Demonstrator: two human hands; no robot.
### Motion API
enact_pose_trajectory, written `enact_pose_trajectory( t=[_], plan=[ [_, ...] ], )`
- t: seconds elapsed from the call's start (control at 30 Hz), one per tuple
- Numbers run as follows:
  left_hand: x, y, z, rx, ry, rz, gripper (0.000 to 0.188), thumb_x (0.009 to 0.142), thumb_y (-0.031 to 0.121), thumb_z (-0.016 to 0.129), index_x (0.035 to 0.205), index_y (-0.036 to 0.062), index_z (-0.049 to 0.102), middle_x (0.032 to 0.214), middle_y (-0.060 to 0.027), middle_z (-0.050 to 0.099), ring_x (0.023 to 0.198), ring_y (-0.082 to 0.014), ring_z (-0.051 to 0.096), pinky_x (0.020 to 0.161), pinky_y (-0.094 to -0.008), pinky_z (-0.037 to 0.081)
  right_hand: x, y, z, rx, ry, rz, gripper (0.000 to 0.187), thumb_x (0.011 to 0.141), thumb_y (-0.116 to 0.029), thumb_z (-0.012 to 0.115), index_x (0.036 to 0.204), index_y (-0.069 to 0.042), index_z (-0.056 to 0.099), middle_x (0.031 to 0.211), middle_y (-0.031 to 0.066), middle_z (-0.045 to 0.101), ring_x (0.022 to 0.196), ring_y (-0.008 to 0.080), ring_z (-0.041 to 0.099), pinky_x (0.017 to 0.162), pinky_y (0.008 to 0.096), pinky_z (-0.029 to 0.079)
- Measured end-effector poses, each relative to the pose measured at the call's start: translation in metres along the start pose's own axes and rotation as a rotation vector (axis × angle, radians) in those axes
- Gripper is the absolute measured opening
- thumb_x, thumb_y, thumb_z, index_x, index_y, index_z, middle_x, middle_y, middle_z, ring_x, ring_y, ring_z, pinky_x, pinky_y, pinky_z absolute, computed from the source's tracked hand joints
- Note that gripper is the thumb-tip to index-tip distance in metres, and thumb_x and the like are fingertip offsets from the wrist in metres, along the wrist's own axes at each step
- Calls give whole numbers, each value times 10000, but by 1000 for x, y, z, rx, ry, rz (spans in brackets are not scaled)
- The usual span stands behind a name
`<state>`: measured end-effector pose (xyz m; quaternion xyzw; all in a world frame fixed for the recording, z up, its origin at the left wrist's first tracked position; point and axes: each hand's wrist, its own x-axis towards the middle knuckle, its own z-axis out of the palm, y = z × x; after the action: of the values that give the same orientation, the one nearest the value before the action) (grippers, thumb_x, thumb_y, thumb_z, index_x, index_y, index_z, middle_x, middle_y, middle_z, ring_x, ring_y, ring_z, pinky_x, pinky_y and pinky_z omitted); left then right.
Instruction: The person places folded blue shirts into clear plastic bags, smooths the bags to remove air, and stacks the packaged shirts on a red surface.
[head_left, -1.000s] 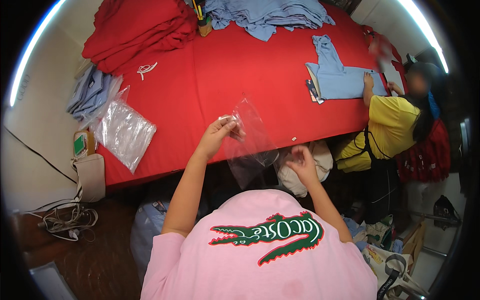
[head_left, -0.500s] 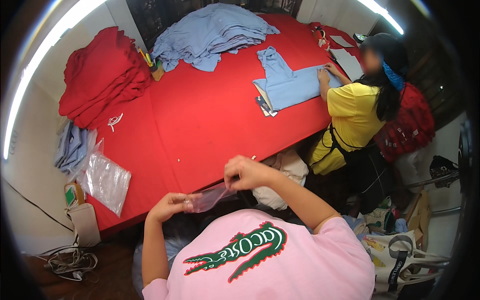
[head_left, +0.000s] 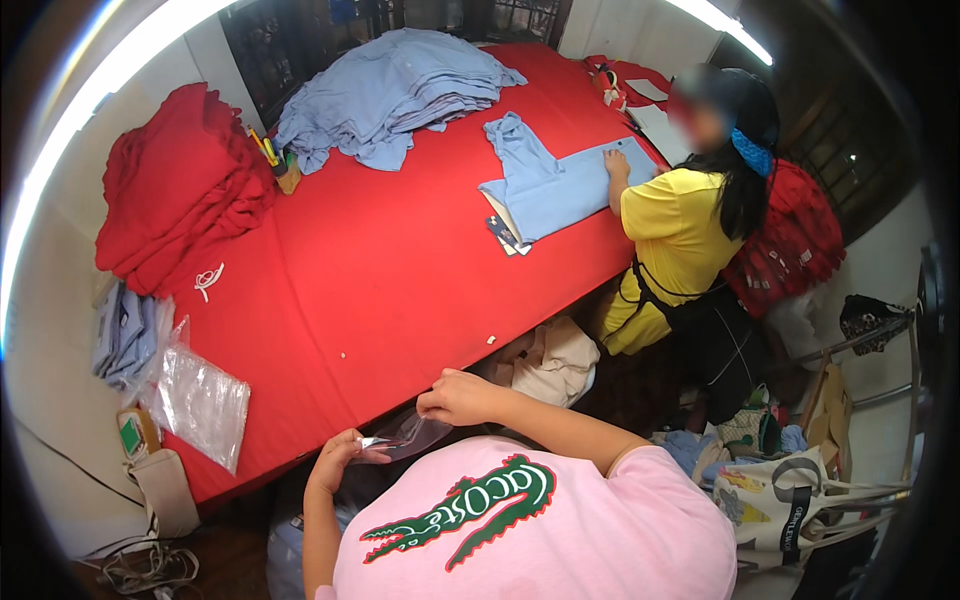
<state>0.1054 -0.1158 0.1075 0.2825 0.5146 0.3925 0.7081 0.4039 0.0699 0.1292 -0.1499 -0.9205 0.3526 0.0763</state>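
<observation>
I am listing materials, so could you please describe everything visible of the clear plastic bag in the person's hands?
The clear plastic bag is thin and see-through, apparently soft film, with bright glints near the left hand. Its left end is in that hand; the right hand grips it farther right, so it slants up rightward. It is between the near edge of the red table and the pink shirt. Any opening or contents cannot be made out.
</observation>
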Motion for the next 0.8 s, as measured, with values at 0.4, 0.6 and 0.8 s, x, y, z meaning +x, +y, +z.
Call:
enact_pose_trajectory(
  t=[0.4,0.6,0.8],
  plan=[
    [9,-51,-62,245,53,17,243,1088,153,602,1164,-47,717,1192,-133,757,1107,-244,740,1054,-375,515,48,-10,0,494,-247,288,210,1040,-241,646,1128,-63,716,842,80,753,645,188,726,627,347,581],
    [14,-45,-79,111,-42,-115,292,1103,217,584,1166,-16,748,1213,-117,763,1149,-227,708,1092,-388,503,78,-7,12,373,-279,393,237,1077,-267,581,1120,-76,713,760,80,726,599,183,701,611,360,572],
    [18,-47,-93,172,-7,-126,337,1116,228,559,1224,-33,744,1165,-135,786,1120,-239,732,1061,-382,531,82,36,67,536,-37,506,236,1093,-232,582,1128,-60,740,752,37,703,622,129,645,611,297,538]
  ],
)
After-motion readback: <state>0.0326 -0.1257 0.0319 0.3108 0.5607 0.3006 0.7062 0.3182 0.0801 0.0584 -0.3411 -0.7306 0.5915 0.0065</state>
